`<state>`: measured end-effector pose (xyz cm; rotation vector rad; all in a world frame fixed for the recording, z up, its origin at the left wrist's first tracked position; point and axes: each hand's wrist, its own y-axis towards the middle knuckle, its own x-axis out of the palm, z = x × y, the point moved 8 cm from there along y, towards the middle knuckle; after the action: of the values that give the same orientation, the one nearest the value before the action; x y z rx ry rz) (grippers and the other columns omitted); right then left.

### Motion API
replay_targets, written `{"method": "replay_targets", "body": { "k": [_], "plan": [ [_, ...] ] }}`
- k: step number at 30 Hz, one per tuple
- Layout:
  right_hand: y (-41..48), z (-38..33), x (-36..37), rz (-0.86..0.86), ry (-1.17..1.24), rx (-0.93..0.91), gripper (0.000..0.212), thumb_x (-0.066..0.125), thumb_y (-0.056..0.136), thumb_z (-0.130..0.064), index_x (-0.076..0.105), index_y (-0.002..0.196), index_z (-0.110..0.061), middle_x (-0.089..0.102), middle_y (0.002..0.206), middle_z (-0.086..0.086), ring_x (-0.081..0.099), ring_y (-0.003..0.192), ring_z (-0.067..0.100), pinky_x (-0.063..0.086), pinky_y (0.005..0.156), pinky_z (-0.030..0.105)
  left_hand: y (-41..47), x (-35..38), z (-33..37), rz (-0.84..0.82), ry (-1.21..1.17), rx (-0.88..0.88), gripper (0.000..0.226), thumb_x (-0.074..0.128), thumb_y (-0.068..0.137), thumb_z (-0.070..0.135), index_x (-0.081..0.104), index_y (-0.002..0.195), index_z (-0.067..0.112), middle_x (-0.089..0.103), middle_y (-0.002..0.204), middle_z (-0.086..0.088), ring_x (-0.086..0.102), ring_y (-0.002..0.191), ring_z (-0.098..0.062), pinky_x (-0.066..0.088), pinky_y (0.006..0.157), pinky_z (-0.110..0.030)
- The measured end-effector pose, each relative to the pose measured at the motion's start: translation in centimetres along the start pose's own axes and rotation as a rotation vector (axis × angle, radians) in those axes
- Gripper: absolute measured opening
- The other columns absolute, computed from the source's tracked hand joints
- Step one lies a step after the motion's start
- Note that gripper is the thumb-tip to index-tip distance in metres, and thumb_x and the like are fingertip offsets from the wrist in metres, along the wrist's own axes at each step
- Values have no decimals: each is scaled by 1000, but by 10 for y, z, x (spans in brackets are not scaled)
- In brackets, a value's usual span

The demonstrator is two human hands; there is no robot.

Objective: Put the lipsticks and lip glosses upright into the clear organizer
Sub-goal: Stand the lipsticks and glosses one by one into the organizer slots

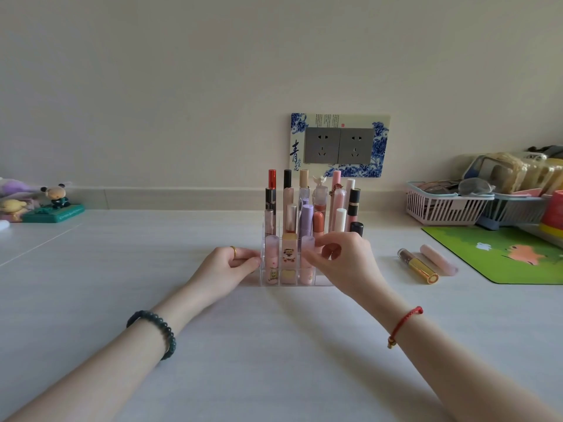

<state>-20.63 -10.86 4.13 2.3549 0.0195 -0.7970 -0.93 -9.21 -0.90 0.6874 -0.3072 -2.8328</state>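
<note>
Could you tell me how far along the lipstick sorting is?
Mostly done: many tubes stand upright in the clear organizer. The left hand steadies it while the right hand seats a frosted pink tube. Left: a gold-capped gloss and pink tube lying on the table.

Cream wall (213, 71), socket plate (339, 145), white tabletop (274, 345)

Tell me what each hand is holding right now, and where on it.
The left hand steadies the organizer by its left wall. The right hand pinches the cap of the front row's third tube, standing in its slot.
</note>
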Motion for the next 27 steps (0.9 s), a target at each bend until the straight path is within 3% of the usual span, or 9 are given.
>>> {"method": "replay_targets", "body": {
  "k": [3, 5, 8, 10, 13, 16, 20, 23, 27],
  "plan": [
    [6, -10, -18, 35, 1, -52, 21, 63, 81, -29, 71, 87, -11, 57, 59, -10, 47, 48, 1, 41, 47, 11, -1, 1, 2, -10, -11, 7, 16, 57, 87, 12, 67, 99, 14, 68, 93, 8, 62, 89, -3, 45, 82, -14],
    [10, -16, -45, 161, 64, -84, 16, 63, 81, -23, 70, 87, -10, 59, 62, -10, 51, 51, 2, 48, 53, 11, -1, 1, 2, -13, -9, 10, 15, 57, 87, 12, 67, 95, 18, 67, 93, 11, 62, 89, -1, 45, 83, -16],
    [15, -11, -87, 366, 118, -110, 10, 65, 80, -17, 71, 87, -13, 62, 64, -10, 56, 52, -4, 46, 56, 4, -1, 1, 1, -13, 8, 20, 17, 56, 88, 12, 68, 99, 15, 69, 95, 8, 62, 90, -1, 44, 85, -18],
    [20, 6, -102, 397, 94, -55, 8, 65, 79, -17, 72, 83, -16, 64, 63, -8, 57, 52, -2, 44, 55, 4, -1, 1, 1, -12, -4, 24, 15, 56, 87, 11, 68, 96, 16, 69, 95, 7, 62, 89, 1, 44, 87, -20],
    [29, 49, -94, 199, -59, 138, 11, 65, 79, -18, 73, 82, -11, 67, 66, 3, 54, 52, 7, 46, 51, 14, 1, 1, 1, -12, -13, 48, 17, 58, 87, 10, 66, 87, 25, 68, 93, 10, 63, 80, 8, 45, 86, -20],
    [25, 88, -67, -44, -202, 319, 18, 66, 78, -20, 73, 86, -5, 67, 73, 7, 56, 60, 18, 49, 60, 25, 1, 0, -2, 3, -9, 42, 15, 58, 86, 10, 68, 92, 20, 69, 96, 6, 63, 88, -1, 45, 87, -21],
    [17, 100, -43, -181, -235, 410, 27, 62, 82, -29, 70, 92, -5, 67, 87, 11, 53, 57, 16, 41, 44, 19, 1, 1, -3, 13, -6, 26, 16, 57, 87, 10, 68, 98, 14, 70, 97, 4, 62, 88, -1, 44, 82, -11],
    [14, 104, -41, -202, -247, 470, 31, 59, 84, -34, 70, 90, -6, 63, 69, 6, 48, 47, 11, 36, 34, 13, 0, 1, -2, 23, -3, 19, 17, 57, 87, 9, 68, 100, 10, 70, 98, -1, 62, 92, -5, 43, 84, -15],
    [11, 107, -38, -276, -251, 541, 33, 59, 83, -36, 69, 86, -6, 56, 55, 1, 51, 47, 12, 38, 42, 17, -1, 0, -3, 29, -22, 9, 15, 57, 87, 10, 68, 95, 15, 70, 99, 1, 63, 92, -7, 44, 87, -21]
  ]
}}
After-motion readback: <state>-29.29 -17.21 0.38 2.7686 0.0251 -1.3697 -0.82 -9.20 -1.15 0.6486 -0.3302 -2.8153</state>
